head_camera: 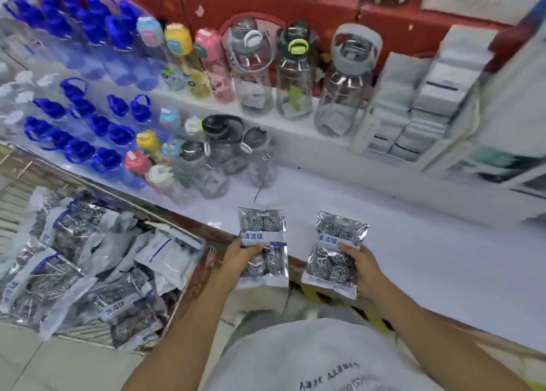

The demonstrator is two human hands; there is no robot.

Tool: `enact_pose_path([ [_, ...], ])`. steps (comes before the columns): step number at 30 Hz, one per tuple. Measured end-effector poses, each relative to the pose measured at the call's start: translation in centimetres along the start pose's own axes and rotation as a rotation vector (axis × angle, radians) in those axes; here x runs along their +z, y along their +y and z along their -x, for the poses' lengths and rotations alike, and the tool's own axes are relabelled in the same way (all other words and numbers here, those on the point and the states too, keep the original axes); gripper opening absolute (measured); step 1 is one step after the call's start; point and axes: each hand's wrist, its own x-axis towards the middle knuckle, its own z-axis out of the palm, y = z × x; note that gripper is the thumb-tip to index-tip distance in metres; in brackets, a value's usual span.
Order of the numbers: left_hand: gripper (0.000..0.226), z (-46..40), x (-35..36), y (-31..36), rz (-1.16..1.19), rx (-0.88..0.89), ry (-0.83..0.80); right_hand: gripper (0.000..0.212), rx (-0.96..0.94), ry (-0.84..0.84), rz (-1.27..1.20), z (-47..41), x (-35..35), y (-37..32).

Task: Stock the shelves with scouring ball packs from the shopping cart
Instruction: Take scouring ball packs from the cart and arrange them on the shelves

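My left hand (237,259) grips one scouring ball pack (263,244), a clear bag of steel balls with a white and blue label, by its left side. My right hand (362,268) grips a second scouring ball pack (335,250) by its right side. Both packs hang upright over the front edge of the white lower shelf (384,242). The shopping cart (189,287) stands at the left, its basket heaped with several more scouring ball packs (82,260).
Water bottles (206,160) with blue, grey and coloured lids crowd the left of the lower shelf and the upper shelf (289,124). Stacked white boxes (419,101) stand at the right. Bare white shelf surface lies ahead of both packs.
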Motion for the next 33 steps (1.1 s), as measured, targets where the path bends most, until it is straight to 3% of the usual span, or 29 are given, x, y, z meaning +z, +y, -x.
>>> enact_pose_path([
  [6, 0.047, -3.5, 4.3, 2.6, -0.096, -0.032, -0.020, 0.042, 0.037, 0.070, -0.064, -2.1, -3.1, -1.5],
  [14, 0.045, -10.9, 5.4, 5.1, -0.173, -0.027, -0.109, 0.049, 0.054, 0.197, -0.021, -6.8, -1.6, -2.1],
  [18, 0.028, -15.3, 5.9, 5.7, -0.184, -0.046, -0.154, 0.053, 0.062, 0.246, -0.009, -9.8, 0.0, -2.3],
  [20, 0.031, -17.3, 6.1, 5.7, -0.202, -0.062, -0.186, 0.057, 0.060, 0.266, -0.011, -11.4, 0.6, -2.3],
  [24, 0.023, -21.0, 6.5, 5.1, -0.210, -0.104, -0.212, 0.077, 0.066, 0.282, 0.008, -14.5, 1.8, -2.7],
  [30, 0.021, -25.7, 7.0, 4.3, -0.245, -0.103, -0.156, 0.045, 0.091, 0.337, 0.094, -18.7, 2.2, -2.5],
  [33, 0.038, -27.2, 7.4, 4.0, -0.257, -0.054, -0.127, 0.052, 0.080, 0.399, 0.151, -20.2, 2.1, -2.4],
])
